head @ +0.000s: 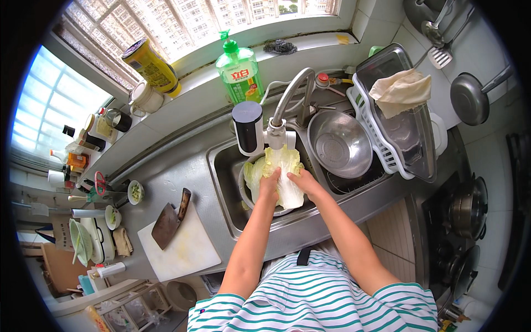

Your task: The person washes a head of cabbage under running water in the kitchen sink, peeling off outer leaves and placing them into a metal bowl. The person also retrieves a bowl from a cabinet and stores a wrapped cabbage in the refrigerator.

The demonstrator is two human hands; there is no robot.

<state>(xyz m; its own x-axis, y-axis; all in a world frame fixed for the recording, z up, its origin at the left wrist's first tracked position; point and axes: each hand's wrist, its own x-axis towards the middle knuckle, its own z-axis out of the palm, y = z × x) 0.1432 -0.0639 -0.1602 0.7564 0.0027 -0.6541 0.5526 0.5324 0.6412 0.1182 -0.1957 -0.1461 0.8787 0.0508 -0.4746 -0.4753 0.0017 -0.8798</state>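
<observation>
My left hand and my right hand hold a pale napa cabbage leaf from both sides, thumbs on top. The leaf is under the faucet, whose filter attachment hangs over the left sink basin. Beneath the leaf, more cabbage leaves lie in a metal bowl in that basin. Whether water is running is hard to tell.
A cleaver rests on a white cutting board at the left. A metal colander stands over the right basin, beside a white dish rack. A green dish soap bottle stands behind the sink. Pots stand at the far right.
</observation>
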